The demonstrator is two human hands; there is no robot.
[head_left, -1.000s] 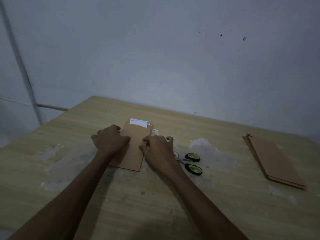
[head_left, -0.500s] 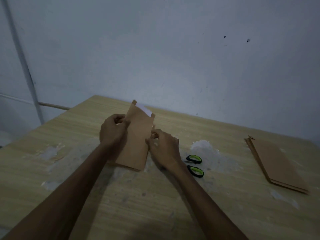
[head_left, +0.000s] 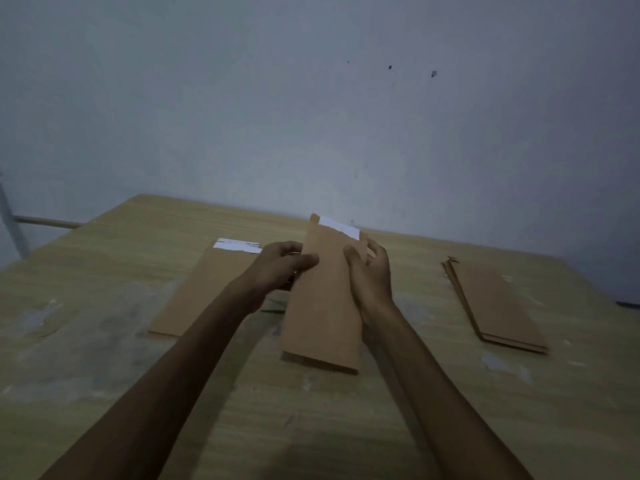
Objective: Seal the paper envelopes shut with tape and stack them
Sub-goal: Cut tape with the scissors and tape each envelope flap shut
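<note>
On the wooden surface (head_left: 381, 427) in front of you there are two spots with brown envelopes. One envelope (head_left: 204, 292) lies flat to your left, with a white strip across its top end. A pile (head_left: 495, 306) of plain brown envelopes lies well off to your right. I cannot count how many are in that pile, only that there are a few edges showing.

You hold one more envelope, the held envelope (head_left: 325, 306), up between your hands, above the middle of the surface. It is tilted, with its top end away from you and its low end close to the surface. A white strip shows at its top end too.

Your left hand (head_left: 280, 265) grips the left edge, thumb lying on the front and fingers curled behind. Your right hand (head_left: 372, 271) grips the right edge the same way, thumb on the front. So that is two hands and one envelope held.

I think this envelope is already taped, and you are now on the stacking step. The next move looks like carrying it over to the flat envelope on your left and laying it right on top. Line up the edges so they sit neat, then let go with both hands. After that, I think you reach to the pile on the right for a fresh one.
</note>
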